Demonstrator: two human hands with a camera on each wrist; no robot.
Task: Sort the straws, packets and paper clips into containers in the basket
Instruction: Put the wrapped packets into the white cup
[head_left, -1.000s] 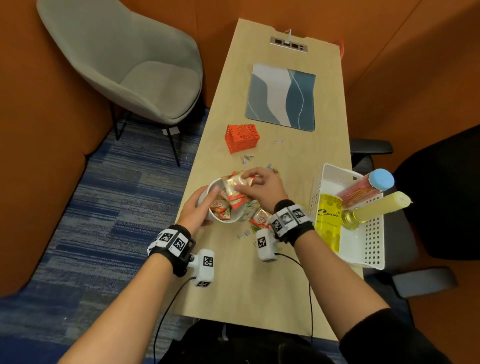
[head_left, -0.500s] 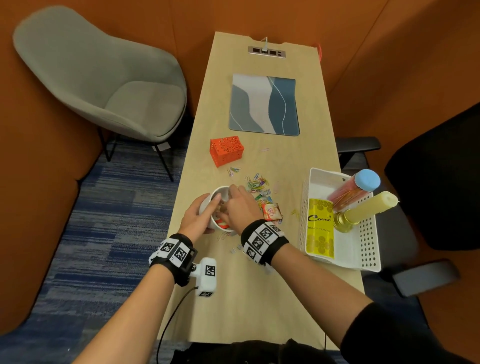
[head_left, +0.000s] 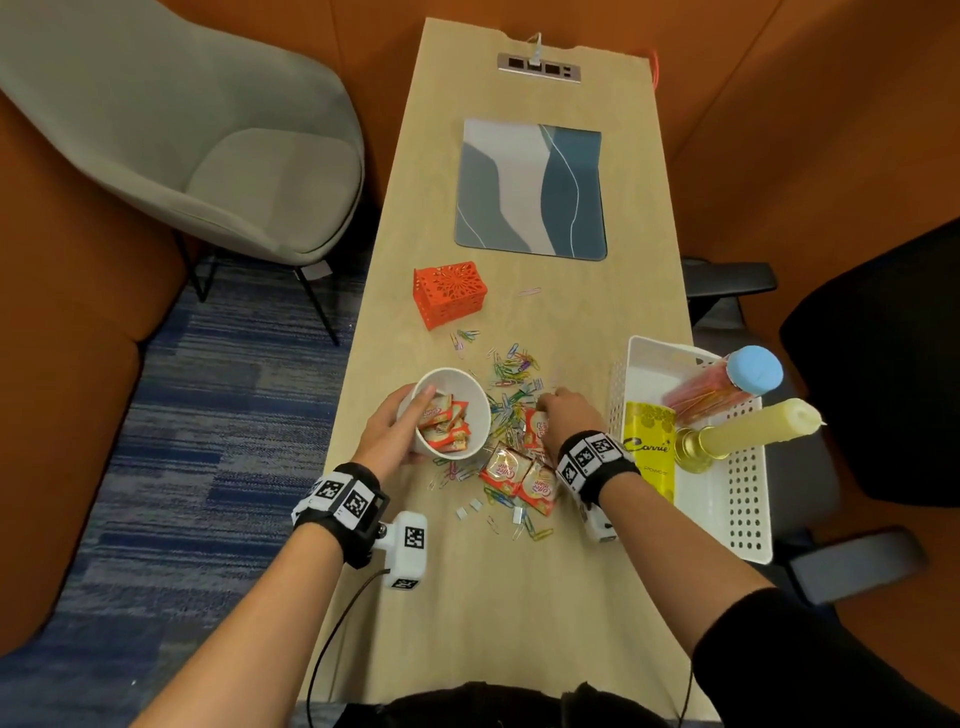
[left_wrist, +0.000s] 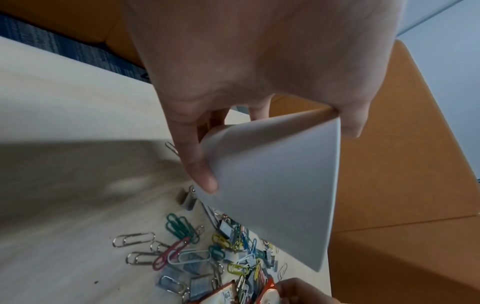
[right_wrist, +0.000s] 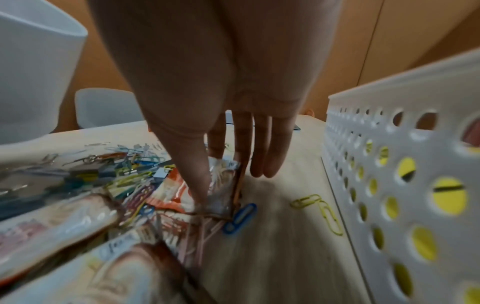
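The left hand (head_left: 387, 434) grips a smooth white paper cup (head_left: 451, 413), tilted, thumb inside its rim, with glossy red-and-white packets (head_left: 442, 421) inside. The right hand (head_left: 569, 415) pinches another crinkly packet (right_wrist: 221, 185) on the pale wooden table (head_left: 519, 597), amid scattered coloured wire paper clips (head_left: 511, 366), beside the perforated white plastic basket (head_left: 748, 499).

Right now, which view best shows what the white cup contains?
The head view: it looks down into the white cup, showing packets inside. The left wrist view shows only the cup's outer wall in the left hand; the right wrist view shows just its rim.
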